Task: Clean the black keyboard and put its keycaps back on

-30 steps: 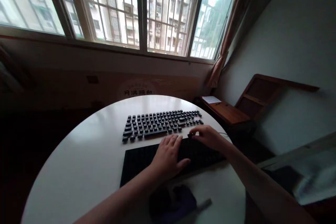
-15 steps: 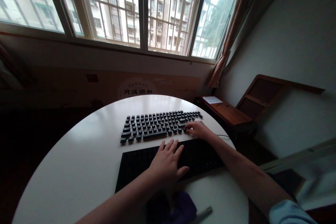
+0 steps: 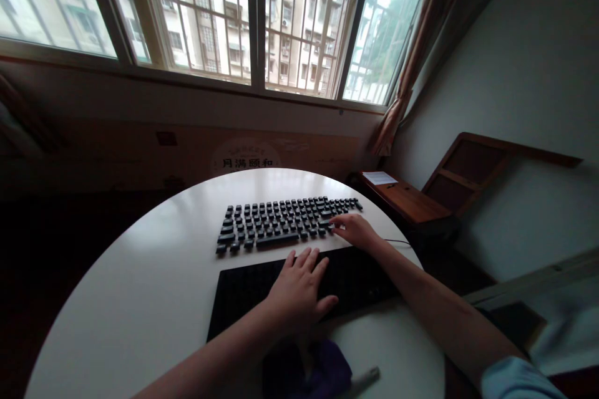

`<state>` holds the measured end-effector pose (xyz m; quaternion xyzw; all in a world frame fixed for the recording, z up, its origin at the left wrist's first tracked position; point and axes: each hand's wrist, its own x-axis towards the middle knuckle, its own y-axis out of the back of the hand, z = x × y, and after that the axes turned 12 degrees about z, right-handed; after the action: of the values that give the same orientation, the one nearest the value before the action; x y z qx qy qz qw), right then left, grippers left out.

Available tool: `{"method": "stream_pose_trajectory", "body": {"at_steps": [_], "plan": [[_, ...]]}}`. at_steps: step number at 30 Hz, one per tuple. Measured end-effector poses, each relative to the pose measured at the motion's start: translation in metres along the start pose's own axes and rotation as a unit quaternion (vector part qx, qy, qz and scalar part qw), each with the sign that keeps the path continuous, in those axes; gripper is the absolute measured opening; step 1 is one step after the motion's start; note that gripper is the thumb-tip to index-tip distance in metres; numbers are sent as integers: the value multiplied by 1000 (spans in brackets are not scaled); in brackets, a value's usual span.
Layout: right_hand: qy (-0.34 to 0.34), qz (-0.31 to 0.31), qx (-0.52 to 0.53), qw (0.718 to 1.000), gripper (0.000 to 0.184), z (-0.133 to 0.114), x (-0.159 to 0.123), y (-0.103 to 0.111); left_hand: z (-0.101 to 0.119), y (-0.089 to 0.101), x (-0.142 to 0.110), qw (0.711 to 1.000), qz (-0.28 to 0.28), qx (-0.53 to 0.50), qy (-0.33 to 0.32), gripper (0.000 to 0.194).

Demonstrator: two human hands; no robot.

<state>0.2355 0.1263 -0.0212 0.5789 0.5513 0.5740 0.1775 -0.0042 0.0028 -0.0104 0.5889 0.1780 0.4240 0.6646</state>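
My left hand [image 3: 299,287] lies flat with fingers spread on a long black keyboard body [image 3: 238,293], whose surface is too dark to make out. Beyond it, black keycaps [image 3: 276,219] stand in rows on the white table, set out in a keyboard's layout with a long space bar [image 3: 277,240] in the near row. At the right end of these rows is my right hand [image 3: 354,229], thumb and forefinger pinched at a small dark keycap [image 3: 331,230]. The fingers partly hide that keycap.
The round white table [image 3: 116,287] fills the middle. A purple cloth-like thing [image 3: 330,368] and a grey stick-like thing [image 3: 367,380] lie at the near edge. A thin cable [image 3: 397,241] runs off to the right. A wooden chair [image 3: 412,199] with paper [image 3: 379,178] stands beyond.
The fingertips of my right hand have shifted slightly at the right end of the keycap rows. My left hand rests in the same place.
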Motion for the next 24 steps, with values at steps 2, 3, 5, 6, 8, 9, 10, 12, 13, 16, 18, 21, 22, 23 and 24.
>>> {"method": "stream_pose_trajectory", "body": {"at_steps": [2, 3, 5, 6, 8, 9, 10, 12, 13, 16, 18, 21, 22, 23, 24], "plan": [[2, 0, -5, 1000, 21, 0, 0, -1, 0, 1, 0, 1000, -2, -1, 1, 79], [4, -1, -8, 1000, 20, -1, 0, -1, 0, 1, 0, 1000, -2, -1, 1, 79], [7, -4, -12, 1000, 20, -1, 0, -1, 0, 1, 0, 1000, 0, -3, 0, 79], [7, -4, -13, 1000, 20, -1, 0, -2, 0, 0, -1, 1000, 1, -3, -1, 79], [8, -4, -13, 1000, 20, -2, 0, -2, -1, -1, -1, 1000, 5, -3, -3, 79], [9, -3, -13, 1000, 19, -3, 0, -2, -1, -2, -1, 1000, 6, -3, -4, 79], [9, -3, -12, 1000, 19, -3, 0, -2, -2, -2, -1, 1000, 8, -2, -5, 79], [11, -1, -9, 1000, 19, -6, -1, -1, -2, -3, -1, 1000, 9, -2, -5, 79], [11, 1, -7, 1000, 19, -8, -1, 0, -2, -3, -1, 1000, 10, -3, -6, 79], [9, 18, -1, 1000, 19, -16, -1, 12, -2, -3, -1, 1000, 10, -5, -9, 80], [6, 47, 14, 999, 21, -23, -3, 28, -2, -2, -1, 1000, 7, -5, -8, 80], [-47, 139, 116, 982, 44, -31, -18, 61, -1, 0, -1, 1000, 2, -4, -4, 79], [-76, 169, 163, 969, 53, -32, -27, 72, 0, 1, 0, 1000, -1, -4, -2, 79], [-107, 193, 208, 953, 61, -32, -38, 82, 0, 2, 0, 1000, -4, -2, -1, 79], [-137, 204, 244, 938, 68, -32, -50, 91, 0, 2, 1, 1000, -6, 1, -1, 78]]}}
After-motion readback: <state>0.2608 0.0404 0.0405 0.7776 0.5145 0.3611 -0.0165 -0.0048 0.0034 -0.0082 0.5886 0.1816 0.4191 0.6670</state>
